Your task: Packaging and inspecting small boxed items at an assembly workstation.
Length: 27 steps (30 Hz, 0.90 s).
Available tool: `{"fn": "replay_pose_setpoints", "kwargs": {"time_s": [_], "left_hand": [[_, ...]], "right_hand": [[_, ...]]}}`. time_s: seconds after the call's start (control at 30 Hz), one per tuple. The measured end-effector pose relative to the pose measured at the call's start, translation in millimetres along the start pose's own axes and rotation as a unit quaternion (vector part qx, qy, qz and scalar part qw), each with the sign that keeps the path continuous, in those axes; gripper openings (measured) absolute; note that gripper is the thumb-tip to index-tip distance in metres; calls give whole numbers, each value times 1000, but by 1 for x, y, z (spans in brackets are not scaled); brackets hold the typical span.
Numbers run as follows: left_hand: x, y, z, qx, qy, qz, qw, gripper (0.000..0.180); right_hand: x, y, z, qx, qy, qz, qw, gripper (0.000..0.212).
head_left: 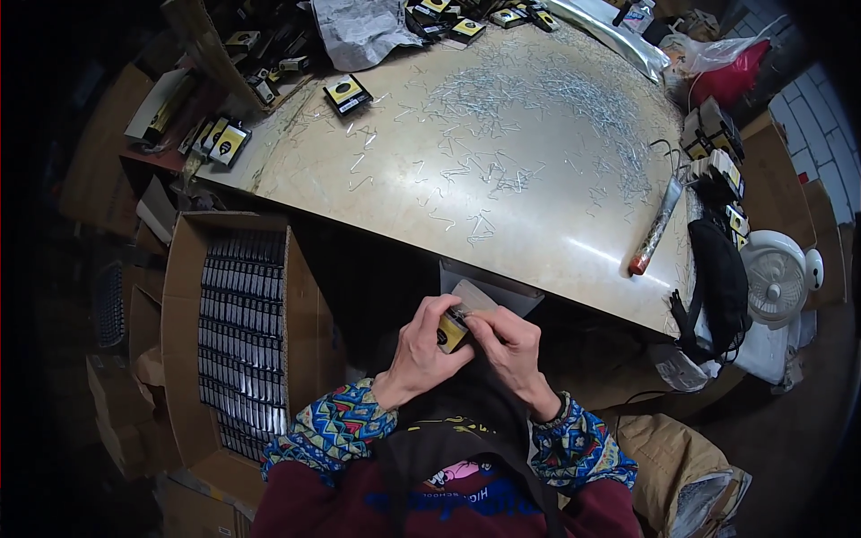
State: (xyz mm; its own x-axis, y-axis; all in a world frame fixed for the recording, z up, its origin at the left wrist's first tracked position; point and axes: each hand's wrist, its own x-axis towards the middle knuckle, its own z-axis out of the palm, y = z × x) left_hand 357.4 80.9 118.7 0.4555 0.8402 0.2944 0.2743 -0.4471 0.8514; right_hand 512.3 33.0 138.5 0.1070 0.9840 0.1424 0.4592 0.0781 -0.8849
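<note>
In front of my chest, just off the table's near edge, my left hand (423,345) holds a small yellow-and-black box (451,332) between thumb and fingers. My right hand (508,339) has its thumb and index finger pinched at the box's upper right edge. Whether those fingertips also hold something small is hidden. Behind the hands an open pale carton (502,292) shows below the table edge. Many small bent wire hooks (480,224) lie scattered over the table (556,233). Another yellow-and-black box (347,94) rests at the table's far left.
On my left stands a large cardboard carton (291,323) packed with rows of small boxes. A tape-wrapped tool (657,229) with a red end and a hooked tip lies at the table's right. Beyond it are a black bag (717,278) and a white fan (774,276). Crumpled paper (363,31) lies far left.
</note>
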Motion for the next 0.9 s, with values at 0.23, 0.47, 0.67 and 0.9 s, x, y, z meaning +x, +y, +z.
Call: {"fn": "replay_pose_setpoints", "kwargs": {"time_s": [0.23, 0.47, 0.67, 0.9], "left_hand": [[2, -3, -6, 82, -3, 65, 994, 71], [2, -3, -2, 67, 20, 41, 997, 74], [4, 6, -3, 92, 20, -26, 995, 70], [-1, 4, 3, 137, 13, -54, 989, 62]], "right_hand": [[17, -6, -3, 188, -2, 165, 968, 16], [7, -8, -1, -9, 61, -52, 997, 18], [-1, -8, 11, 240, 38, 105, 964, 22], [-3, -17, 26, 141, 116, 107, 977, 21]]}}
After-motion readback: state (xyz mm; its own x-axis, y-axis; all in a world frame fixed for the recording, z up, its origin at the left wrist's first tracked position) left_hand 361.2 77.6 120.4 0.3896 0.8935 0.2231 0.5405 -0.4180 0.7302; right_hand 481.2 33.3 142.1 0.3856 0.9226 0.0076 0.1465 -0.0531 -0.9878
